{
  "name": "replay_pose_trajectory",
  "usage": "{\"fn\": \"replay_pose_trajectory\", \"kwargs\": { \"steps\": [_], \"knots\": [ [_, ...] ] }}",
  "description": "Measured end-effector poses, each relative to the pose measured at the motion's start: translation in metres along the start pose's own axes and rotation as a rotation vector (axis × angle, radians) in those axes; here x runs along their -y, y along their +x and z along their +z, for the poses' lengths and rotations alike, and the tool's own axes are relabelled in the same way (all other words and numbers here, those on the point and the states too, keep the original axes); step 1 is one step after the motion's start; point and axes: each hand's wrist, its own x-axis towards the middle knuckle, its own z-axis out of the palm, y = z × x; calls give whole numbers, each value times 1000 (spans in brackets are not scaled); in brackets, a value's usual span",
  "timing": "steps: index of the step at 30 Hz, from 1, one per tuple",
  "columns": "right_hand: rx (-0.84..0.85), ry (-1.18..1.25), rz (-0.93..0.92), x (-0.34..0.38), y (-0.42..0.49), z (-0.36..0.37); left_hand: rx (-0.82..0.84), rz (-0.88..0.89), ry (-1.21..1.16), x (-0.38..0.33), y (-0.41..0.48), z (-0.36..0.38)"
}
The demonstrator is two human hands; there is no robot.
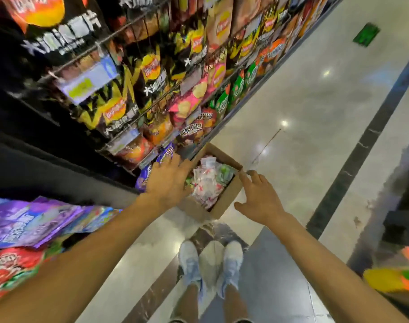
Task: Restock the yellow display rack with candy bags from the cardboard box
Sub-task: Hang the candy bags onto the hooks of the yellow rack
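Observation:
A brown cardboard box (226,197) stands open on the shiny floor ahead of my feet. Clear candy bags (207,185) with red, white and green sweets fill it. My left hand (167,180) reaches over the box's left rim with fingers spread and holds nothing. My right hand (259,198) hovers at the box's right side, fingers relaxed, fingertips near its top right corner. Whether either hand touches the cardboard is unclear. No yellow rack can be made out in this view.
Wire shelves of chip bags (152,73) rise at the left and far side. Purple and red snack packs (31,220) lie at the near left. My white shoes (210,262) stand behind the box. Orange and green goods (399,276) sit at the right edge.

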Motion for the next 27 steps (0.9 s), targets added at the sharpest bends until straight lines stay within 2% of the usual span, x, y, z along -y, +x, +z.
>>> {"fn": "replay_pose_trajectory", "kwargs": {
  "steps": [4, 9, 12, 14, 16, 21, 23, 27],
  "knots": [
    [-149, 54, -133, -19, 80, 74, 96, -43, 29, 5, 49, 95],
    [67, -68, -140, -67, 205, 205, 125, -37, -12, -5, 112, 250],
    [130, -190, -160, -91, 269, 279, 153, -74, -39, -10, 155, 339],
    [145, -292, -223, -105, 310, 320, 155, -92, 11, -11, 190, 390],
    [251, -364, -288, -113, 347, 350, 184, -106, 7, -8, 224, 433],
    [622, -477, -290, -112, 418, 396, 251, -139, -39, -1, 288, 514],
    [627, -493, -302, -113, 434, 411, 267, -154, -74, 2, 301, 531],
    [490, -531, -443, -116, 449, 427, 311, -147, -165, 11, 317, 536]
  ]
}}
